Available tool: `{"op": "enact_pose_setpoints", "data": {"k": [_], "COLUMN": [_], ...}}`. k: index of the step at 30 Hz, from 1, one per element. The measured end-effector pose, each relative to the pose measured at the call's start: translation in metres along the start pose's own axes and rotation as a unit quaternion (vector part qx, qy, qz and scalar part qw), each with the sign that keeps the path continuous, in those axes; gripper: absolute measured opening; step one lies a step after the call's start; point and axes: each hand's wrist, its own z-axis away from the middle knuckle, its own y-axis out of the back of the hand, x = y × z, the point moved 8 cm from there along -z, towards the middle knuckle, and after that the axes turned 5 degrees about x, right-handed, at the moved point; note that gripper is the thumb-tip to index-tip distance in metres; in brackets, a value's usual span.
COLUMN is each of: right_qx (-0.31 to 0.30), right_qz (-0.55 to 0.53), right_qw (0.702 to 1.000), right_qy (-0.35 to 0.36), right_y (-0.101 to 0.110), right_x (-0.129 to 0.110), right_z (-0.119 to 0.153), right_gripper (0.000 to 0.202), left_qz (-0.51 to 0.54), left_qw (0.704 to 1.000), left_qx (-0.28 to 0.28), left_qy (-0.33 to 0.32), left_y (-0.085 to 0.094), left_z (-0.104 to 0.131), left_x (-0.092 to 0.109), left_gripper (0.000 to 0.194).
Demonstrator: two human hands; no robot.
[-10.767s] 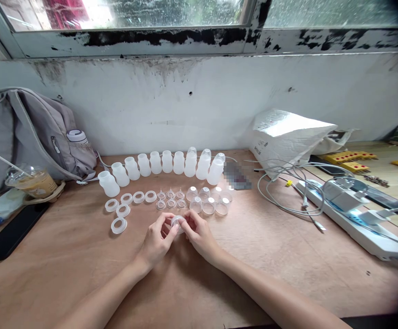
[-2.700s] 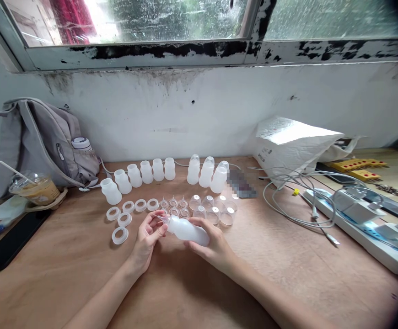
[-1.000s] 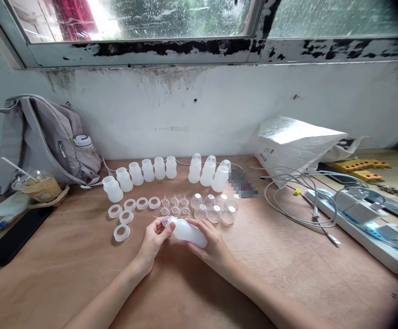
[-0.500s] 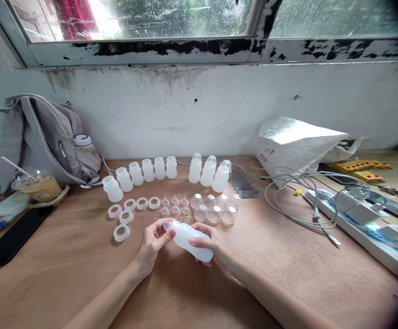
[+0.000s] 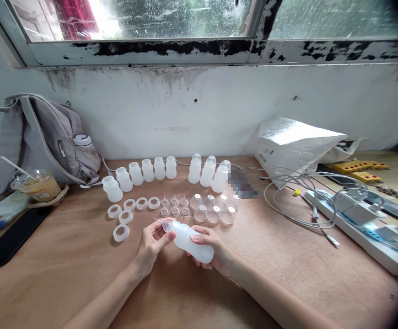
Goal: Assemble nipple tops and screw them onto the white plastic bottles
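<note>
A frosted white baby bottle (image 5: 191, 243) lies tilted in the air over the table, its base toward the lower right. My right hand (image 5: 212, 249) is wrapped around its body, thumb on top and fingers underneath. At the bottle's mouth, my left hand (image 5: 156, 240) pinches a clear teat (image 5: 166, 225) with a thin pointed tip; the fingers partly hide how it sits on the neck. Beyond my hands are several loose clear teats (image 5: 174, 210), several white screw rings (image 5: 121, 232) to the left and several clear dome caps (image 5: 214, 214) to the right.
Behind stand several uncapped bottles (image 5: 136, 173) and three capped bottles (image 5: 207, 172). At left are a backpack (image 5: 41, 137), an iced drink (image 5: 43, 185) and a black phone (image 5: 13, 237). Cables (image 5: 288, 205), a power strip (image 5: 353, 233) and a white bag (image 5: 288, 146) occupy the right.
My right fingers have shifted around the bottle, with more fingertips showing beneath it. The bottle's base has dropped slightly. My left hand stays at the teat.
</note>
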Motion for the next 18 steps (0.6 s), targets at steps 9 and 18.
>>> {"op": "enact_pose_setpoints", "data": {"k": [9, 18], "right_qx": [-0.007, 0.132], "right_qz": [-0.076, 0.200], "right_qw": [0.994, 0.948], "right_qy": [0.072, 0.209], "right_y": [-0.016, 0.012], "right_x": [-0.004, -0.033], "right_z": [-0.001, 0.001], "right_gripper": [0.027, 0.028], "left_qz": [0.013, 0.063], "left_qw": [0.999, 0.996], "left_qx": [-0.044, 0.018], "left_qy": [0.009, 0.053], "left_y": [-0.013, -0.007], "left_z": [-0.004, -0.001], "left_x": [-0.003, -0.008], "left_gripper": [0.047, 0.029]}}
